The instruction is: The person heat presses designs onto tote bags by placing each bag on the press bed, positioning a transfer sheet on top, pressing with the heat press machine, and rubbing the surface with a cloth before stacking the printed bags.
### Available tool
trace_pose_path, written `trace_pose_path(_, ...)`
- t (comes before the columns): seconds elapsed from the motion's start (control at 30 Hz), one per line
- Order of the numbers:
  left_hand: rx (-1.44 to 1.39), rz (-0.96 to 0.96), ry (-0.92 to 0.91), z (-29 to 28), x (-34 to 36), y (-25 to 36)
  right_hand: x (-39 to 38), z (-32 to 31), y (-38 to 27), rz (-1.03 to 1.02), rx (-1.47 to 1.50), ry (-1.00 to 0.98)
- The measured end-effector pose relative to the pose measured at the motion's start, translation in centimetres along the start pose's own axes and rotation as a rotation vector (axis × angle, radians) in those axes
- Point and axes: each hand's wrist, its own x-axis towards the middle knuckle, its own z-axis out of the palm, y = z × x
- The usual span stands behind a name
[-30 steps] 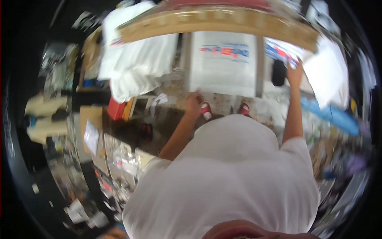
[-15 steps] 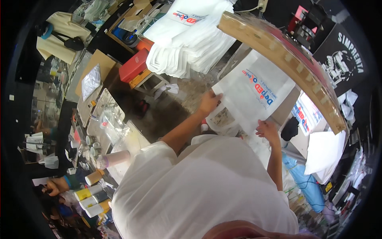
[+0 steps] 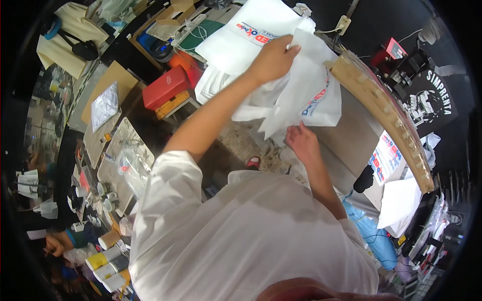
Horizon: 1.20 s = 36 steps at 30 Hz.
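My left hand reaches forward, its fingers closed on the edge of a white cloth-like bag with red and blue print. The bag hangs slanted and partly folded over the near right side of a stack of similar white bags. My right hand is beside the bag's lower edge, with its fingers apart and slightly bent. Its fingertips are at that edge; whether they touch it is hard to tell.
A long cardboard-edged, tape-covered panel curves along the right. White printed sheets lie beneath it. Left of the stack sits a red box on a wooden stool. Mugs, bottles and cans crowd the left bench. Another person's hand shows at far left.
My left hand has carried the white bag forward to the stack, and the bag has turned and folded. My right hand has moved forward and left alongside it.
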Motion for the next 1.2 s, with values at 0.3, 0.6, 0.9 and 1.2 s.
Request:
trace_pose_path(0.3, -0.445, -0.076, 0.073, -14.3, 8.3, 2.2, 7.3, 16.3, -3.4, -0.629, -0.170, -0.120)
trace_pose_path(0.6, -0.211, -0.730, 0.217, -19.6, -2.6, -11.2, 15.7, 21.9, -9.0, -0.702, -0.828, 0.135)
trace_pose_path(0.9, -0.024, -0.609, 0.220, -16.0, -6.0, -18.3, 16.6, 21.1, -6.6, -0.806, -1.267, 0.437)
trace_pose_path(1.2, 0.144, -0.274, -0.256, -15.5, -4.9, -11.7, 16.0, 18.4, -7.0, -0.803, -1.393, 0.502)
